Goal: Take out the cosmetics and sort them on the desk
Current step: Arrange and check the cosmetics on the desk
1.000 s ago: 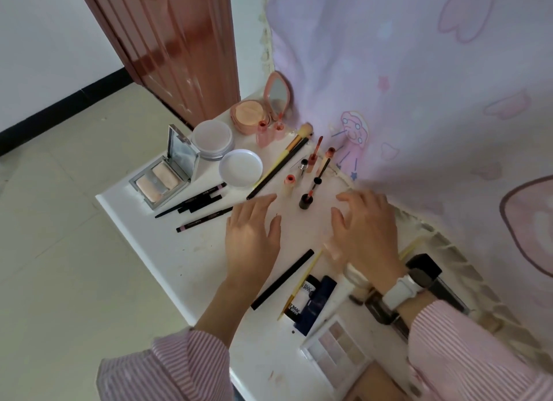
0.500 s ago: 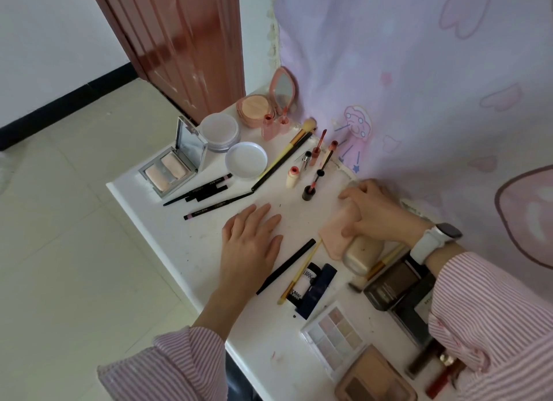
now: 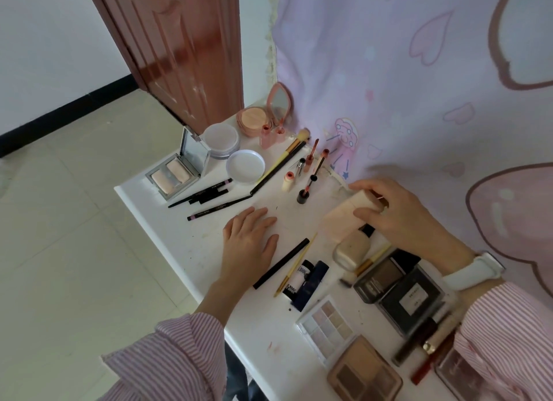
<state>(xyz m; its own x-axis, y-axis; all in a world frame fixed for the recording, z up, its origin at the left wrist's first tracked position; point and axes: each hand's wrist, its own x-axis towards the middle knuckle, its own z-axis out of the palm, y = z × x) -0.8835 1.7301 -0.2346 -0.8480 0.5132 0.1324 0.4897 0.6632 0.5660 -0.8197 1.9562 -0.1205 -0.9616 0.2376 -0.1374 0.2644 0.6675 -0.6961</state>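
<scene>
Cosmetics lie spread over a white desk (image 3: 167, 233). My right hand (image 3: 392, 212) grips a pale peach tube-shaped item (image 3: 344, 218) near the curtain, its fingers curled over its top end. A beige foundation bottle (image 3: 351, 248) lies just below that item. My left hand (image 3: 248, 239) rests flat on the desk with straight fingers, holding nothing. A black pencil (image 3: 281, 263) and a yellow-handled brush (image 3: 296, 266) lie right of it. Eyeliner pencils (image 3: 206, 197) lie beyond it.
At the back stand an open silver compact (image 3: 176, 173), white jar (image 3: 221, 140) and lid (image 3: 245, 166), pink mirror compact (image 3: 263, 113) and lip glosses (image 3: 311, 167). Eyeshadow palettes (image 3: 327, 326), dark cases (image 3: 398, 287) and lipsticks crowd the near right. A pink curtain (image 3: 419, 86) bounds the right; a door (image 3: 179, 50) stands behind.
My right hand moved right and curled around the peach item, lifting its end. My left hand slid back toward me and stayed flat. The camera view shifted, showing more of the desk's near right.
</scene>
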